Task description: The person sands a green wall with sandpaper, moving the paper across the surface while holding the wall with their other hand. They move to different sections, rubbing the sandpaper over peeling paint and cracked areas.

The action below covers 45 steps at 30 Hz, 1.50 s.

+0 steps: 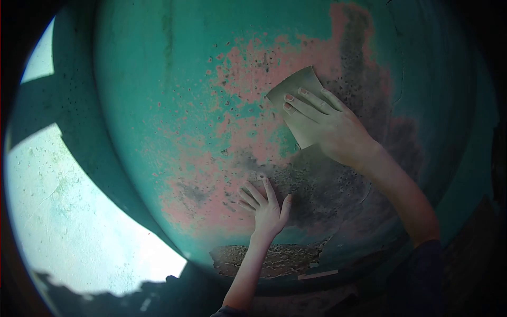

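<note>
My right hand (338,129) lies over a grey-beige sheet of sandpaper (293,87), pressing it flat against a curved green painted surface (142,68). Its fingers are stretched across the sheet; the thumb is hidden. Lower and to the left, my left hand (268,211) rests with spread fingers on the same surface, apart from the sandpaper. Around both hands the green paint gives way to a worn pink patch (248,132), and a dark grey, pitted area (327,195) spreads to the right. Small chips and specks dot the pink edges.
Below my left hand runs a rough brown broken strip (269,259) with ragged edges. A thin pale flat piece (318,274) lies by its right end. Bright sunlit ground (79,211) shows at the left, beyond the dark edge of the curved surface.
</note>
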Each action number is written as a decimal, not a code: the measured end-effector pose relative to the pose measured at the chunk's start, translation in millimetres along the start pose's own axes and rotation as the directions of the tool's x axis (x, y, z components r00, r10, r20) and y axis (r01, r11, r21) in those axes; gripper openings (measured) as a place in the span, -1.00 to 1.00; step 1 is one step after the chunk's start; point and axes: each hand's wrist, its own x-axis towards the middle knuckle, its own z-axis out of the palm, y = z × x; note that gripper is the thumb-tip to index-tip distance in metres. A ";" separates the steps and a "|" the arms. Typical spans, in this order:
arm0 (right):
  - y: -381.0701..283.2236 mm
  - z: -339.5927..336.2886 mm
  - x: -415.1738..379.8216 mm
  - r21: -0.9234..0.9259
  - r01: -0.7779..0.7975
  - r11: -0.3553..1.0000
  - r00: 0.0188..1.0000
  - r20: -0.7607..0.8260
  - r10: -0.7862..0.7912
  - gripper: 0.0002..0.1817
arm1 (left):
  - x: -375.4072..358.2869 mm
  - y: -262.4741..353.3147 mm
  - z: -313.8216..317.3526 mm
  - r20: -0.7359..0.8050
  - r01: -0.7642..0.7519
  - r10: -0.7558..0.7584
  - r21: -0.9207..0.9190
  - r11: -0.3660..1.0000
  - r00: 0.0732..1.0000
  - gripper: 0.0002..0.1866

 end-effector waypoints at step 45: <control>-17.0 -6.4 -41.4 -0.109 -0.109 0.988 0.988 0.093 0.119 -0.32 | -12.5 -10.7 19.3 0.004 -0.142 0.143 0.122 0.982 0.990 -0.05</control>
